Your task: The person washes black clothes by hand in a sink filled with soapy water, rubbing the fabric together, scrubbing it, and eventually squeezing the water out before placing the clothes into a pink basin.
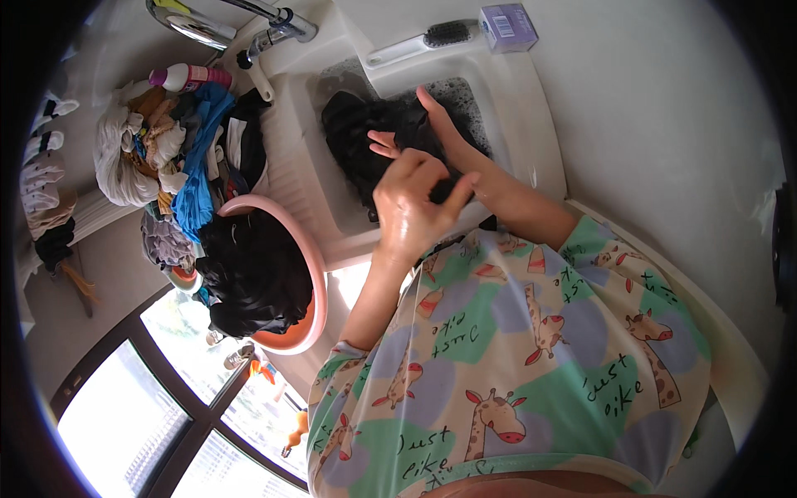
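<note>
A wet black garment (355, 140) lies bunched in the white sink basin (345, 215), among soapy water (464, 99). My left hand (411, 202) is curled around a fold of this dark cloth, its knuckles wet and its thumb pointing right. Just beyond it, my right hand (449, 134) carries part of the garment across its palm. Its thumb is raised, and two fingertips show at the cloth's left side. The rest of those fingers is hidden by fabric.
A scrub brush (398, 51) and a purple box (509, 28) sit on the far ledge. Left of the basin are a chrome faucet (292, 28), a detergent bottle (190, 77), piled clothes (202, 159), and a pink tub (319, 280) holding black clothing (258, 280).
</note>
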The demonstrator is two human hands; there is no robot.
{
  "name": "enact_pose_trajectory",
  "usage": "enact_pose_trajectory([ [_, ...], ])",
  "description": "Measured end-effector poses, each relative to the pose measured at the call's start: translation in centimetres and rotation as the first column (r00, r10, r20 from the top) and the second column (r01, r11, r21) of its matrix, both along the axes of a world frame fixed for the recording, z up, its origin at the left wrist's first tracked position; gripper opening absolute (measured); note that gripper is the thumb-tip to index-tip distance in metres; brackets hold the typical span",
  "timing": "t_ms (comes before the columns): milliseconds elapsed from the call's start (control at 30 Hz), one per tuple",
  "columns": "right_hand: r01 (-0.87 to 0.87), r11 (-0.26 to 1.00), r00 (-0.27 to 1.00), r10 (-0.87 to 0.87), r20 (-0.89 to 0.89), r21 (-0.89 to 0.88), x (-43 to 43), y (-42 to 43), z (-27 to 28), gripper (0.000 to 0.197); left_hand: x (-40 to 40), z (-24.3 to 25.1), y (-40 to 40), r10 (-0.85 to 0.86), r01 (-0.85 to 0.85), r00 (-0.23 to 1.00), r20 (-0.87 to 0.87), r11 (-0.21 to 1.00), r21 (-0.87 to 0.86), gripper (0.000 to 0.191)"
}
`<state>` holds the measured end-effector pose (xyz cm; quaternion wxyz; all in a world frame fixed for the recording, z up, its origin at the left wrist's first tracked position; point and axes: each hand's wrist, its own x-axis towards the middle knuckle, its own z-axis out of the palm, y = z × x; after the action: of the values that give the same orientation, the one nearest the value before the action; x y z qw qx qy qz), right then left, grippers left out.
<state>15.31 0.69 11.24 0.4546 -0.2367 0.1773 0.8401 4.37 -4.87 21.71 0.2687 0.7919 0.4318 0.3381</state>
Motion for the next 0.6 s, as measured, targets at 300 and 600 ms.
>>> enact_pose_trajectory([
  [300,0.176,0.953,0.972,-0.207,0.106,0.247,-0.6,1.3,-4.1,0.027,1.6,-7.0,9.4,0.364,-0.368,0.928,0.082,0.928,0.053,0.021],
  [600,-0.036,0.942,0.779,-0.182,0.6,0.333,0.1,2.4,0.8,0.053,-6.9,-9.2,8.9,0.183,-0.2,0.977,-0.111,0.965,-0.171,0.039],
])
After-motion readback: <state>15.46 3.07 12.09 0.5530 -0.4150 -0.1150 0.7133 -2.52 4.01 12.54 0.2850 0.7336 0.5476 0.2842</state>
